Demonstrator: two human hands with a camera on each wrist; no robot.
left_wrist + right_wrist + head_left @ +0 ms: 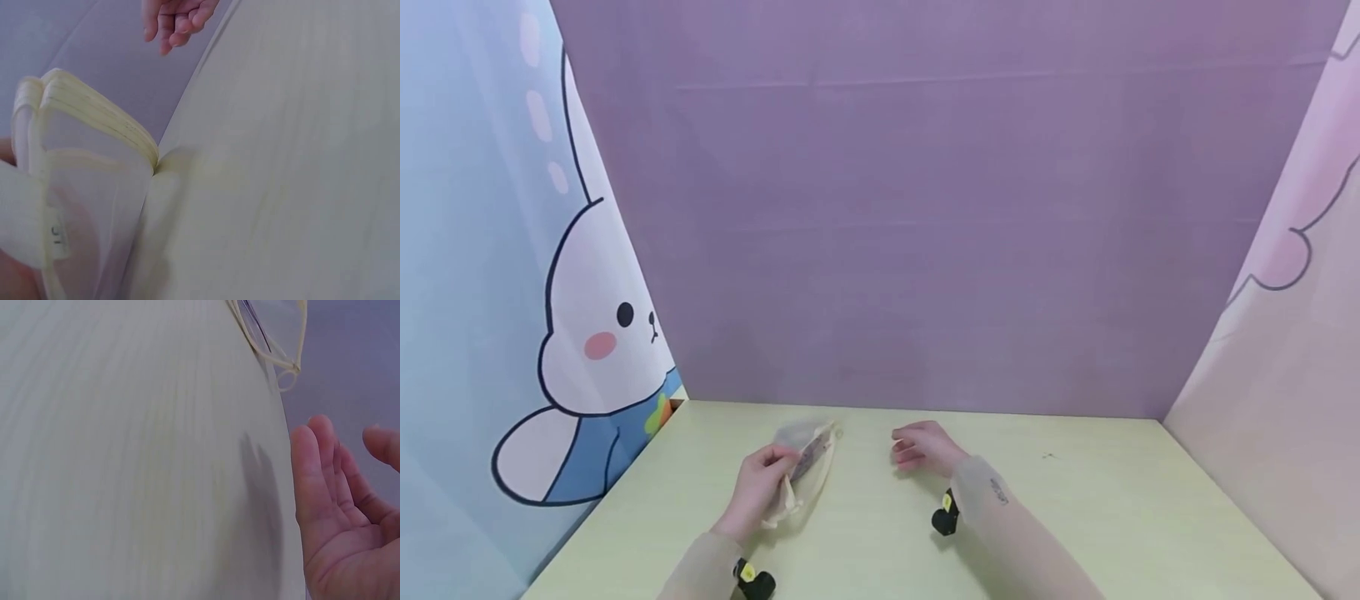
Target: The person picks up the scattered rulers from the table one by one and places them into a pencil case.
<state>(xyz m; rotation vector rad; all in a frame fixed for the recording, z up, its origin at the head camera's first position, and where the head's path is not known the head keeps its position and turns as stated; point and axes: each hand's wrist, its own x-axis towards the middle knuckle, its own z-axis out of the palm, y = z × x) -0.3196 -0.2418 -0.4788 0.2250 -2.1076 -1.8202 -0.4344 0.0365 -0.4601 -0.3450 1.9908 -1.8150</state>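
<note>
My left hand (758, 485) pinches the near edge of a sheer, see-through pouch (94, 140) with cream edging, held over the left-middle of the table. A small white tag with dark print hangs at its side in the left wrist view. Inside the pouch, or through its mesh, a darker patch shows in the head view. At its far end a thin cream cord loop (288, 379) sticks out. To the right of the pouch, apart from it, my right hand (927, 447) hovers above the table with loosely bent fingers (310, 469) and holds nothing.
The pale wooden table (1075, 517) ends at a purple cloth backdrop (925, 250). Small dark marks (1049, 456) lie on its right part. A rabbit-print curtain (595, 333) hangs on the left, a pink one (1300, 375) on the right. Black cameras (945, 514) sit on both wrists.
</note>
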